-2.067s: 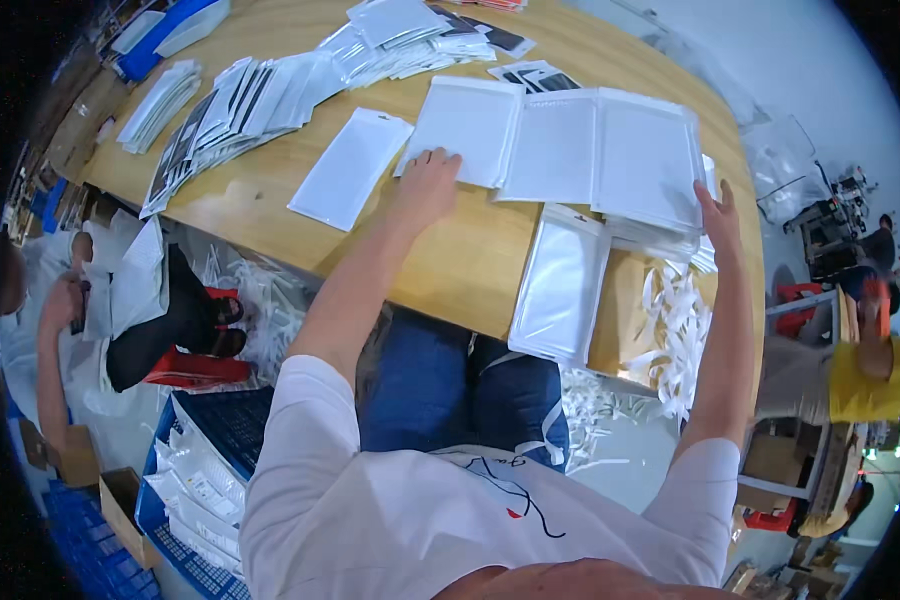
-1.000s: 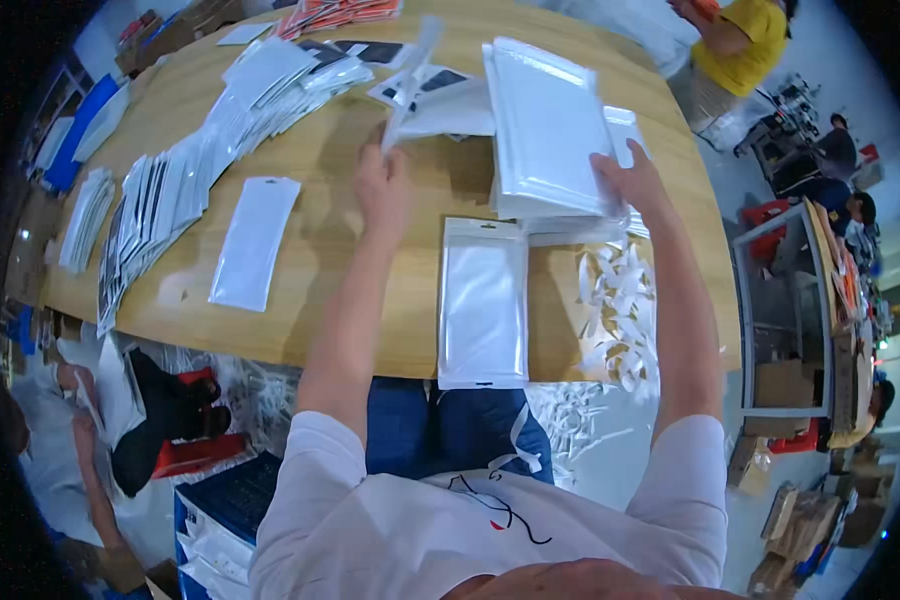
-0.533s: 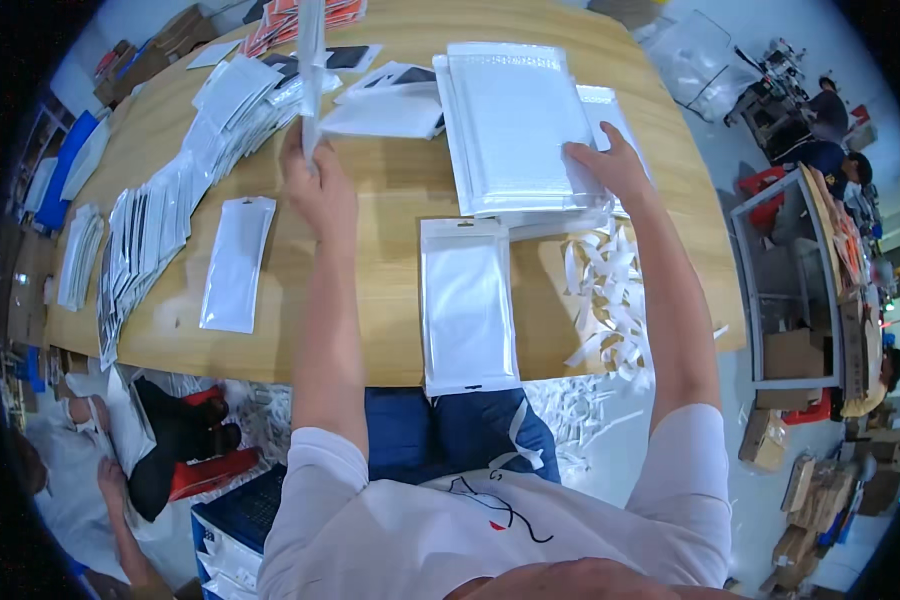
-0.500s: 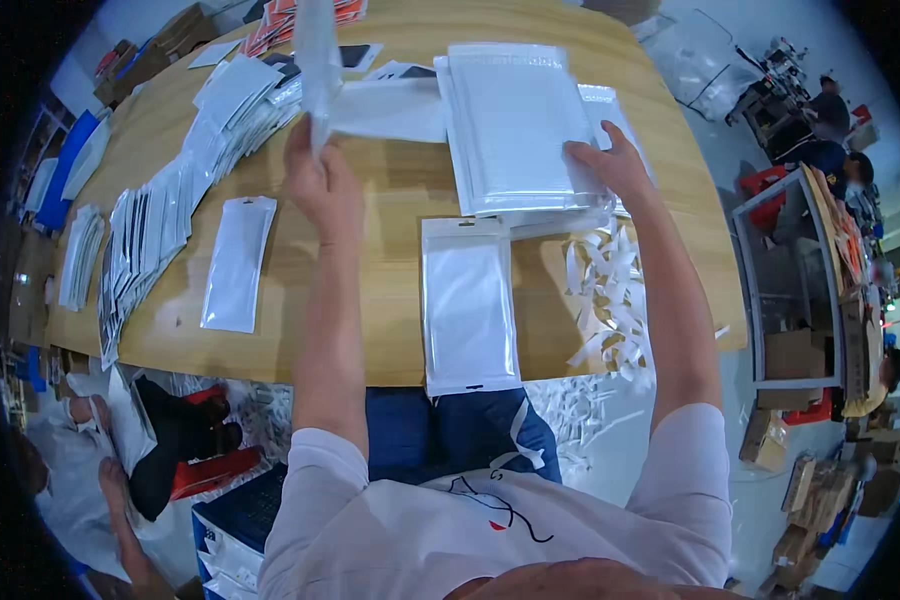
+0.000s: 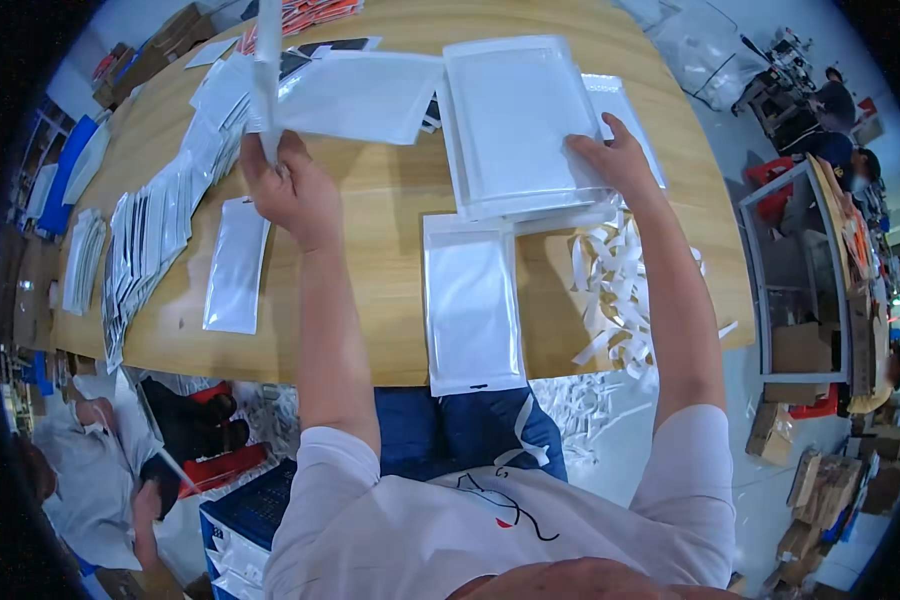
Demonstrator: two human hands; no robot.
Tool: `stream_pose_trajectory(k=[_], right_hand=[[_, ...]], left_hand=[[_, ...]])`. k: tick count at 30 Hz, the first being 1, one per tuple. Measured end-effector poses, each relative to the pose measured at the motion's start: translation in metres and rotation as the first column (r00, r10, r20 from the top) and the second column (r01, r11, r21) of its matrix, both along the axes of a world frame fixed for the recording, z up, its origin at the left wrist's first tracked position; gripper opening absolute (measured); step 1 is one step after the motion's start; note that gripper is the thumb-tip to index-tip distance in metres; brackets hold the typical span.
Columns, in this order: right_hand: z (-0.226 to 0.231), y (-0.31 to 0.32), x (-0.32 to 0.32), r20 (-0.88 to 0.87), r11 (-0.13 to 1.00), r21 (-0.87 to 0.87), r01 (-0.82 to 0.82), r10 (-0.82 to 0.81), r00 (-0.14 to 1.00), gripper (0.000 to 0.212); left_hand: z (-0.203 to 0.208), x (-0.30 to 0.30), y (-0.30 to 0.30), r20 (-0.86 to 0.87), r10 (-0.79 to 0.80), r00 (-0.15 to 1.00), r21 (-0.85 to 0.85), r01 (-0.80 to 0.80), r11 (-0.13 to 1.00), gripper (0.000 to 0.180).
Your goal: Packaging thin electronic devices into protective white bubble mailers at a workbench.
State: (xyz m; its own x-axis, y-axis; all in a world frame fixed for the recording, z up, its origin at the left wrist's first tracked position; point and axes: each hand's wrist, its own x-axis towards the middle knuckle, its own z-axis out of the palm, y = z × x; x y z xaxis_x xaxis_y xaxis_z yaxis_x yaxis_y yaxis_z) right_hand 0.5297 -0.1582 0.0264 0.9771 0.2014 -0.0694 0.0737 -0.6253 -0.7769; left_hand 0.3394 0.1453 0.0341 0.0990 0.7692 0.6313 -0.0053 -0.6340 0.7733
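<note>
My left hand is closed round the lower end of a white mailer, held upright and seen nearly edge-on. My right hand lies at the right edge of a stack of white padded mailers, thumb on the top one and fingers apart. Between the hands, a flat white envelope lies over dark-printed pieces. Nearest me at the table edge is a slim white pouch with a hang slot. Another slim white pouch lies left of my left forearm.
A long fanned row of packed pouches runs along the left, with a small stack beside it. Peeled white strips heap at the right. Orange packets lie at the far edge. A person sits at lower left.
My left hand has moved left with the upright mailer, uncovering more of the flat envelope, which now lies farther left and tilted. My right hand has stayed at the stack.
</note>
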Motion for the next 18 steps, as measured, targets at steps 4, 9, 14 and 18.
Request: stream_pose_trajectory(k=[4, 9, 14, 18], right_hand=[[0.006, 0.000, -0.005, 0.012, 0.999, -0.030, 0.013, -0.013, 1.000, 0.084], [0.008, 0.008, -0.006, 0.038, 0.998, -0.055, 0.003, -0.001, 0.999, 0.082], [-0.008, 0.004, 0.006, 0.122, 0.997, -0.068, -0.046, 0.054, 0.991, 0.064], [-0.004, -0.003, -0.002, 0.077, 0.988, 0.071, -0.139, 0.134, 0.988, 0.062]], left_hand=[[-0.003, 0.003, -0.007, -0.035, -0.056, 0.998, -0.069, 0.053, 0.996, 0.030], [-0.027, 0.017, -0.034, -0.092, -0.233, 0.968, 0.259, 0.249, 0.933, 0.044], [-0.045, 0.047, -0.101, -0.564, -0.369, 0.739, 0.406, 0.637, 0.655, 0.041], [-0.054, 0.053, -0.130, -0.606, -0.447, 0.658, 0.369, 0.730, 0.575, 0.035]])
